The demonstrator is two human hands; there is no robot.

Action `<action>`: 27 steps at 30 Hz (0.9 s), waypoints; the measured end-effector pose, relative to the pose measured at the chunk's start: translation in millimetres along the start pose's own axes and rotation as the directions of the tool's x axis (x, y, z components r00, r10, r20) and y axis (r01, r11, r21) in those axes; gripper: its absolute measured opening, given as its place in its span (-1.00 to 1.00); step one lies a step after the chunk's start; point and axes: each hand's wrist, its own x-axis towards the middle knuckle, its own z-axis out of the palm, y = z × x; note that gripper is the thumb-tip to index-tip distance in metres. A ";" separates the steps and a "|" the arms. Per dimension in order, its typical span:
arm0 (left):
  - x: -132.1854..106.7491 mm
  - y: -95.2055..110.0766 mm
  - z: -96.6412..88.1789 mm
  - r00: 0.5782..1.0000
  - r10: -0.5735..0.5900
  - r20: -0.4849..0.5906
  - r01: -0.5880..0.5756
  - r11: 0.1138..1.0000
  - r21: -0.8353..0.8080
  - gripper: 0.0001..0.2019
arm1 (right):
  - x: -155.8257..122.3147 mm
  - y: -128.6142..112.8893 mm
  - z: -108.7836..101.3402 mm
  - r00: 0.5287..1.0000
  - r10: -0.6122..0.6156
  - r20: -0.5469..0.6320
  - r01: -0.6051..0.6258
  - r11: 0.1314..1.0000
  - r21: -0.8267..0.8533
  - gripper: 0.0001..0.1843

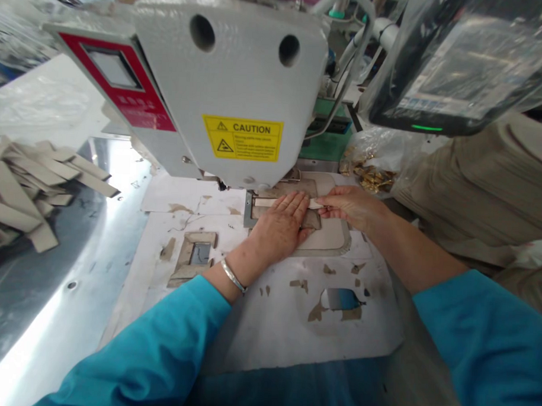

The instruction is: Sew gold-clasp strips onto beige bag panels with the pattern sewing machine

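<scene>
Under the head of a sewing machine (240,77) lies a beige panel (332,235) with rounded corners. On top of it is a flat frame or template with a grey metal end (248,209). My left hand (284,222) lies flat across this template, fingers stretched out, pressing on a light strip (266,201). My right hand (348,207) pinches the right end of that strip between thumb and fingers, just beside my left fingertips. The middle of the strip is hidden beneath my left hand.
Loose beige strips (27,182) are heaped at the left. At the right stands a tall stack of beige pieces (476,180). Gold-coloured metal parts (374,176) fill a plastic bag behind my right hand. A plastic-wrapped screen (466,68) hangs at upper right.
</scene>
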 end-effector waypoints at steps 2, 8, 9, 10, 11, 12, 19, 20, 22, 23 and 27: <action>0.1 -0.3 0.6 1.000 0.000 0.000 0.000 1.000 0.004 -0.35 | 0.0 -0.7 1.0 1.000 0.005 -0.020 -0.005 1.000 -0.030 -0.64; -0.4 -0.1 2.1 1.000 0.002 -0.001 -0.002 1.000 0.009 -0.38 | 7.1 5.0 2.5 0.997 -0.062 -0.053 0.051 0.979 -0.198 -0.65; -0.4 0.0 2.5 1.000 0.002 -0.006 -0.002 1.000 0.011 -0.40 | 9.1 6.9 2.7 0.995 -0.074 -0.062 0.057 0.972 -0.230 -0.65; -0.5 0.0 3.0 1.000 0.002 -0.011 -0.002 1.000 0.014 -0.40 | 10.9 8.5 2.8 0.994 -0.083 -0.071 0.061 0.963 -0.264 -0.66; -0.5 -0.1 3.5 1.000 0.002 -0.018 -0.001 1.000 0.016 -0.41 | 12.3 9.7 2.8 0.992 -0.093 -0.080 0.065 0.951 -0.302 -0.66; -0.6 -0.1 4.1 1.000 0.001 -0.024 -0.001 1.000 0.019 -0.42 | 13.2 10.2 2.7 0.991 -0.104 -0.085 0.069 0.936 -0.346 -0.67; -0.8 6.7 8.7 0.997 0.028 -0.072 -0.023 0.998 0.066 -0.47 | 10.6 4.0 -1.8 0.995 -0.095 -0.040 0.063 0.867 -0.495 -0.70; -0.2 8.9 9.5 0.995 0.061 -0.079 -0.055 0.996 0.075 -0.50 | 11.2 3.9 -2.5 0.995 -0.090 -0.033 0.062 0.866 -0.497 -0.70; 1.0 13.4 11.0 0.991 0.111 -0.081 -0.104 0.990 0.092 -0.53 | 13.4 5.2 -3.7 0.996 -0.084 -0.021 0.062 0.865 -0.498 -0.70; 1.1 15.0 11.5 0.991 0.110 -0.079 -0.102 0.990 0.099 -0.54 | 14.7 6.4 -4.2 0.996 -0.084 -0.016 0.065 0.866 -0.496 -0.71; -9.2 11.9 8.2 0.995 -0.017 -0.097 0.029 0.993 0.117 -0.49 | 19.3 13.2 -7.6 0.996 -0.087 0.021 0.087 0.881 -0.465 -0.71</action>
